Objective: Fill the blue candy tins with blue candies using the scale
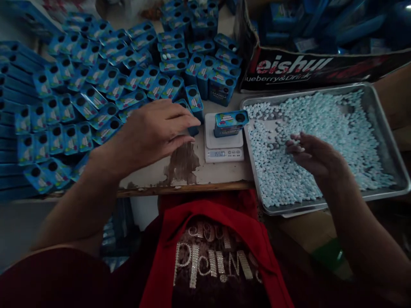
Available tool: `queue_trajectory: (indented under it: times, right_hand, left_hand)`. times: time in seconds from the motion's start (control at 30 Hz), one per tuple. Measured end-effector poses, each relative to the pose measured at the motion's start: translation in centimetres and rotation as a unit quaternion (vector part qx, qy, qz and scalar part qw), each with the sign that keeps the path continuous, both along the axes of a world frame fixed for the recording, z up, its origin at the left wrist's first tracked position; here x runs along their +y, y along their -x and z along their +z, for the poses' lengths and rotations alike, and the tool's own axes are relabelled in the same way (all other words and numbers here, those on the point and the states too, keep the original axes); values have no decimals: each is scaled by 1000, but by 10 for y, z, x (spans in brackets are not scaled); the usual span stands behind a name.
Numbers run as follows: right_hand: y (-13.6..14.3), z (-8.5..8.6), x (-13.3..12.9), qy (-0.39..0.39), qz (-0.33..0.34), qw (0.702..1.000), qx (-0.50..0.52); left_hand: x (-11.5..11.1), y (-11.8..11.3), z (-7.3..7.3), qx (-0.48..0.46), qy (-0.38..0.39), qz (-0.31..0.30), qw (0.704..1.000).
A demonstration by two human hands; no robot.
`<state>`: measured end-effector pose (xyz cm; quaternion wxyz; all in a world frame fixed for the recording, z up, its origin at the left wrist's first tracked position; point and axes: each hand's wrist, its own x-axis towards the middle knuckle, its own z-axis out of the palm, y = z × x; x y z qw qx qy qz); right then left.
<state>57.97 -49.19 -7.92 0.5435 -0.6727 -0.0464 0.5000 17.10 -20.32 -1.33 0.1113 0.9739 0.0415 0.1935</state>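
A small blue box (230, 124) with a round dark hole in its top lies on a white digital scale (224, 155), whose display is lit. To its left, my left hand (154, 130) hovers over the edge of the box rows, fingers apart, touching a blue box or just above it; which, I cannot tell. Over the metal tray (382, 115) of pale blue and white candies (346, 137), my right hand (313, 154) is palm up, its curled fingers pinching a few candies.
Many blue boxes (111, 79) with round holes stand in rows at the left and back. A large open carton (321, 70) holding blue packages stands behind the tray. The table's wooden front edge (192, 188) runs before the red apron (212, 209).
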Motion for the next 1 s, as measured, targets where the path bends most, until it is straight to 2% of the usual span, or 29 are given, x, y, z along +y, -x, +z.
queue_trajectory:
  times: [0.07, 0.13, 0.3, 0.43, 0.57, 0.67, 0.8, 1.0]
  right_hand:
    - [8, 1, -1, 2, -54, 997, 60]
    - [14, 1, -6, -3, -76, 994, 76]
    - [15, -5, -13, -18, -26, 999, 34]
    - [9, -5, -1, -3, 5, 1000, 0]
    - [3, 8, 21, -31, 32, 996, -79]
    - [3, 21, 38, -41, 50, 995, -76]
    - [9, 35, 56, -65, 80, 992, -77]
    - [25, 46, 66, -88, 72, 988, -101]
  left_hand:
    - [-12, -5, -5, -5, 6, 3, 1000]
    - [-20, -7, -13, -4, 38, 7, 999]
    - [-23, -9, -38, -19, 104, 2, 994]
    - [-23, -12, -51, -43, 148, 34, 988]
    - [-29, -24, -56, -89, 204, 91, 971]
    - [-35, -41, -63, -102, 247, 133, 954]
    - [-43, -65, -81, -130, 287, 133, 940]
    - [-53, -99, -109, -157, 345, 141, 914]
